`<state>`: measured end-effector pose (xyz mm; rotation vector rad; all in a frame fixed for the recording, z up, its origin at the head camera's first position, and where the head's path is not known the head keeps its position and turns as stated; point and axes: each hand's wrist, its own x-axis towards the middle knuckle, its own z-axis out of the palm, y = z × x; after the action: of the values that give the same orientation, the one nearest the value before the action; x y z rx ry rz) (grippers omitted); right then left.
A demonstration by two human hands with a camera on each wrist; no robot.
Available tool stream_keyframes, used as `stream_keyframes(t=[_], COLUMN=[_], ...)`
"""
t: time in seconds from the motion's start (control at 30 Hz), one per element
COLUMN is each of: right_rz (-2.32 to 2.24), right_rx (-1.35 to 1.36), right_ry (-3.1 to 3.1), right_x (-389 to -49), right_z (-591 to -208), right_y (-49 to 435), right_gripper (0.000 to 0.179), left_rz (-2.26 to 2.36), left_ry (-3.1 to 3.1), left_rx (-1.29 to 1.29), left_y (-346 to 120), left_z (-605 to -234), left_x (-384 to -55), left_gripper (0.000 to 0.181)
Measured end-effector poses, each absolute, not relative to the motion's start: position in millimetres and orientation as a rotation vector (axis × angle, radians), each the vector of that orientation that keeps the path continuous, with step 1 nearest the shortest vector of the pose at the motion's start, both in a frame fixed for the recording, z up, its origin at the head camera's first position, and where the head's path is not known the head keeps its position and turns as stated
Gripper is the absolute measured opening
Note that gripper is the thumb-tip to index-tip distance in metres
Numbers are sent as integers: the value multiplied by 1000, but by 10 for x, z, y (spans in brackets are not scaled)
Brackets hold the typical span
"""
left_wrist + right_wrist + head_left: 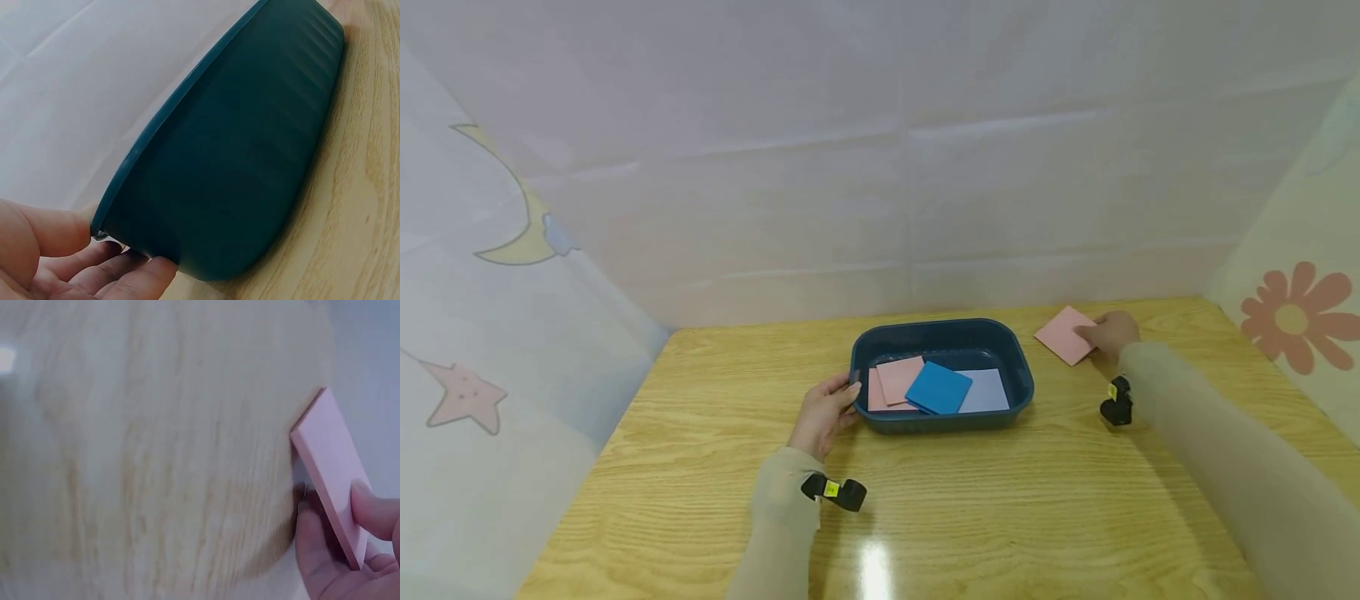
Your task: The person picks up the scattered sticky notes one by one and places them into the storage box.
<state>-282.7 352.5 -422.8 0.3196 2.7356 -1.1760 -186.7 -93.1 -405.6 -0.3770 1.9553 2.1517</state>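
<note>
A dark teal plastic basin [940, 423] stands on the table, holding pink square pads [898, 379], a blue square pad [938, 387] and a pale lavender one [985, 392]. At its left end my left hand [822, 417] grips the rim, thumb over the edge and fingers under it, as the left wrist view shows. To the right of the basin, my right hand [1111, 335] pinches a pink square pad [1063, 335] by one corner. In the right wrist view that pad [334, 469] is thin and flat, tilted between thumb and fingers close over the table.
The light wood table [700, 500] carries the basin near its back edge. A pale cloth wall [790, 233] rises right behind the table. Printed cloth hangs at both sides, with a moon and star on the left and a flower [1291, 319] on the right.
</note>
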Motion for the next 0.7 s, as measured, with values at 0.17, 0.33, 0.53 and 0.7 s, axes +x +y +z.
stream_keyframes(t=[0.17, 0.33, 0.53, 0.7], right_rz=[-1401, -1523, -1594, -1622], right_rx=[411, 445, 466, 492], right_ry=[2575, 2469, 2457, 2456], right_x=[-2833, -2804, -2778, -2783], right_z=[-4176, -4142, -4152, -4173], right_y=[3552, 3561, 3550, 3571], right_gripper=[62, 60, 55, 50], left_rz=[2153, 2160, 2159, 2155], left_ry=[1958, 1957, 1952, 1956], left_rx=[-379, -377, -387, -391], left_y=[-930, -929, -939, -937], left_z=[-4053, -4066, -4070, -4062], left_x=[-1862, -1859, -1863, -1857], left_gripper=[40, 40, 39, 39])
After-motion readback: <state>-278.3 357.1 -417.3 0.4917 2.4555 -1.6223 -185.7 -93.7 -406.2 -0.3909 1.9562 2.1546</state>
